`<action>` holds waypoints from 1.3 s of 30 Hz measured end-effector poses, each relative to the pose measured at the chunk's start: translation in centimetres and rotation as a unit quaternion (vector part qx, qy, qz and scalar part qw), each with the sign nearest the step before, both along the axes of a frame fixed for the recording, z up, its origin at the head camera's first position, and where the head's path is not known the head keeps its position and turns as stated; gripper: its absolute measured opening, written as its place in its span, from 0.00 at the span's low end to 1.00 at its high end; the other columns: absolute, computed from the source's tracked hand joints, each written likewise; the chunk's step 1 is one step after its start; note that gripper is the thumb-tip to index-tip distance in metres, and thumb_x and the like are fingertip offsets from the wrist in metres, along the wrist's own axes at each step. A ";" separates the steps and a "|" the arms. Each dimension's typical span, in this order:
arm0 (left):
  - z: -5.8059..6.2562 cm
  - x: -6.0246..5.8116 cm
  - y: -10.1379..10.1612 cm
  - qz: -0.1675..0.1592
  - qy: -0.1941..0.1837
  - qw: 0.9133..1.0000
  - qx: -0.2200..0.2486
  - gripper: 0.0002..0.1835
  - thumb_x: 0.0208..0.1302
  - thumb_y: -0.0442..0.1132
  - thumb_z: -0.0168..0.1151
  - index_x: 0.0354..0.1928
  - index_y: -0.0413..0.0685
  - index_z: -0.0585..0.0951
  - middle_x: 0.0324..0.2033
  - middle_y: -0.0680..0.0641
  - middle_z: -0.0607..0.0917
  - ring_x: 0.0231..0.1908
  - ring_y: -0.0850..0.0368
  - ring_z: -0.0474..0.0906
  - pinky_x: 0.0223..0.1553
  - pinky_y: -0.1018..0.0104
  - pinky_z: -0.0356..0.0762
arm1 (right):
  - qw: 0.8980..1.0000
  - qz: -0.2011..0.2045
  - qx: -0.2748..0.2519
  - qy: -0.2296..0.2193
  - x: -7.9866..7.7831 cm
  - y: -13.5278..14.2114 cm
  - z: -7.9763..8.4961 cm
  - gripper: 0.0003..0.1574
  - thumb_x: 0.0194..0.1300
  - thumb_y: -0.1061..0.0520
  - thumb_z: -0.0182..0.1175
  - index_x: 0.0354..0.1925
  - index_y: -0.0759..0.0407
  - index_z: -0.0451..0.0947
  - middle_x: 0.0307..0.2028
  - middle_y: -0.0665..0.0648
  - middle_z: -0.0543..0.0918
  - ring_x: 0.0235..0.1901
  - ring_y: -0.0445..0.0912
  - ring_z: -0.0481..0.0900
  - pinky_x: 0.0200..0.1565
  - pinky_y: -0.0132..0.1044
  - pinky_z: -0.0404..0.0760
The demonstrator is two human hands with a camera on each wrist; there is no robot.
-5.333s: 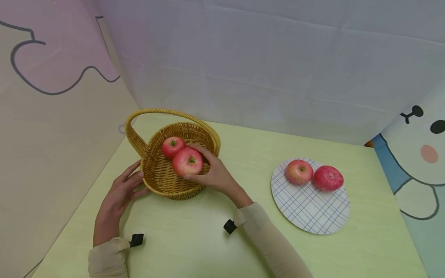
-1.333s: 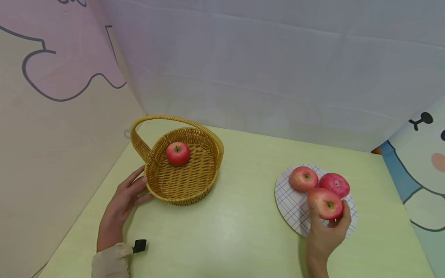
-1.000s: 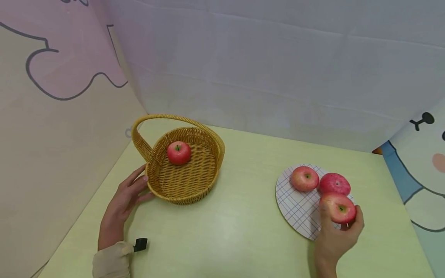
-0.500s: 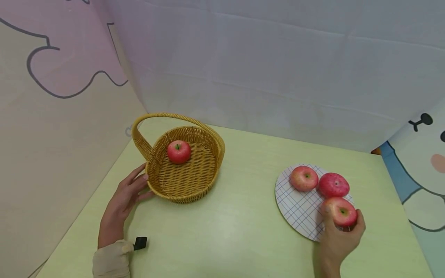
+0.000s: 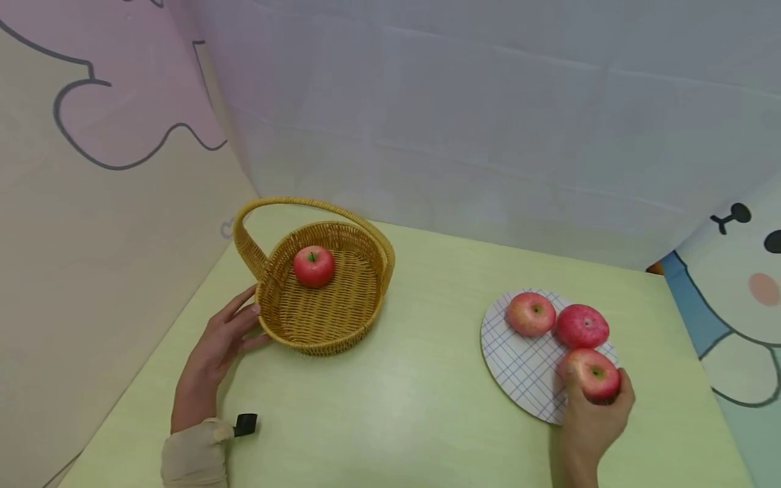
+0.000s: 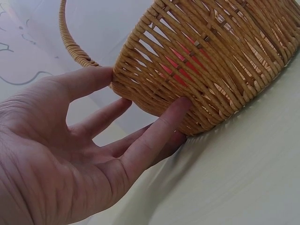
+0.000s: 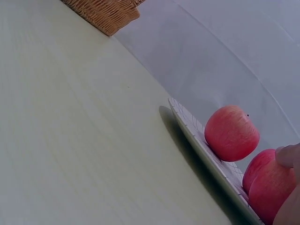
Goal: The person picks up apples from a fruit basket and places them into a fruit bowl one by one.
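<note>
My left hand (image 5: 222,339) rests its fingertips and thumb against the outer left wall of a wicker basket (image 5: 329,347); the left wrist view shows the fingers (image 6: 154,136) spread along the weave. One red apple (image 5: 314,266) sits inside the basket, near its back left. Over at the right, my right hand (image 5: 590,423) holds a pinkish-red apple (image 5: 589,374) by its sides at the front right of a round checked plate (image 5: 518,369). Two other apples, a paler one (image 5: 531,314) and a deep red one (image 5: 582,326), lie side by side behind it.
The basket's tall handle (image 5: 305,202) arches over its back side. A pale yellow table (image 5: 403,407) bears everything, bounded by a white cloth wall (image 5: 457,135) behind and printed cloth at both sides. A black clip (image 5: 246,425) sticks out from the left sleeve (image 5: 195,451).
My right hand has carried one of the two apples from the basket over to the plate, then moved it slightly right and lower beside the others. The left hand has stayed at the basket.
</note>
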State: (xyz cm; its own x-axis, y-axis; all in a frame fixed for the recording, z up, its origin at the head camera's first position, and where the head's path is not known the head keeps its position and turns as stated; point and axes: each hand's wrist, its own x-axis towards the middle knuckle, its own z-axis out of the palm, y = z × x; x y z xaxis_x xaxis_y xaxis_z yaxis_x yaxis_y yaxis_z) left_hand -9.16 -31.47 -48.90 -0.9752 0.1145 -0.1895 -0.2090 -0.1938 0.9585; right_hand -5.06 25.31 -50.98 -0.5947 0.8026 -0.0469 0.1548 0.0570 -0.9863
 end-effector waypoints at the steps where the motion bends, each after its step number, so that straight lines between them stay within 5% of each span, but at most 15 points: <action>1: 0.0 0.0 0.0 0.000 -0.002 1.000 -0.001 0.32 0.77 0.41 0.49 0.78 0.59 0.53 0.75 0.46 0.62 0.57 0.64 0.80 0.49 0.57 0.84 | 1.000 0.003 0.002 -0.005 0.0 0.0 0.0 0.53 0.57 0.48 0.73 0.74 0.43 0.56 0.73 0.52 0.62 0.69 0.41 0.60 0.75 0.33 0.56; 13: 0.0 0.0 0.0 -0.001 -0.002 1.000 0.003 0.32 0.77 0.41 0.49 0.78 0.59 0.53 0.74 0.48 0.64 0.58 0.63 0.80 0.50 0.57 0.84 | 0.994 0.043 0.065 -0.073 0.2 0.5 0.0 0.56 0.60 0.43 0.69 0.77 0.44 0.49 0.75 0.55 0.57 0.73 0.48 0.58 0.77 0.38 0.53; 25: -0.1 0.0 0.0 0.003 0.005 1.000 -0.010 0.32 0.77 0.40 0.49 0.78 0.59 0.53 0.73 0.47 0.65 0.57 0.64 0.80 0.49 0.57 0.84 | 0.994 0.047 0.082 -0.048 0.2 0.6 -0.2 0.59 0.56 0.47 0.73 0.76 0.49 0.50 0.74 0.57 0.58 0.72 0.48 0.59 0.76 0.33 0.53; 39: 0.0 -0.1 0.0 0.002 0.002 1.000 -0.004 0.32 0.77 0.40 0.49 0.78 0.58 0.53 0.73 0.49 0.66 0.57 0.63 0.80 0.49 0.57 0.84 | 0.995 0.028 0.085 -0.052 0.3 0.5 0.2 0.56 0.58 0.46 0.71 0.76 0.42 0.50 0.74 0.53 0.58 0.69 0.44 0.58 0.74 0.36 0.60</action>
State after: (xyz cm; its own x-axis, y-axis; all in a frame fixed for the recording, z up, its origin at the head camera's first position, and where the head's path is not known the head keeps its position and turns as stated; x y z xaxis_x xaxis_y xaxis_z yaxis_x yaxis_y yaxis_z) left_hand -9.25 -31.46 -48.94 -0.9762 0.1093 -0.1874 -0.2054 -0.1870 0.9607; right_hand -4.71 25.80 -50.73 -0.6381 0.7696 0.0235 0.2468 0.2333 -0.9406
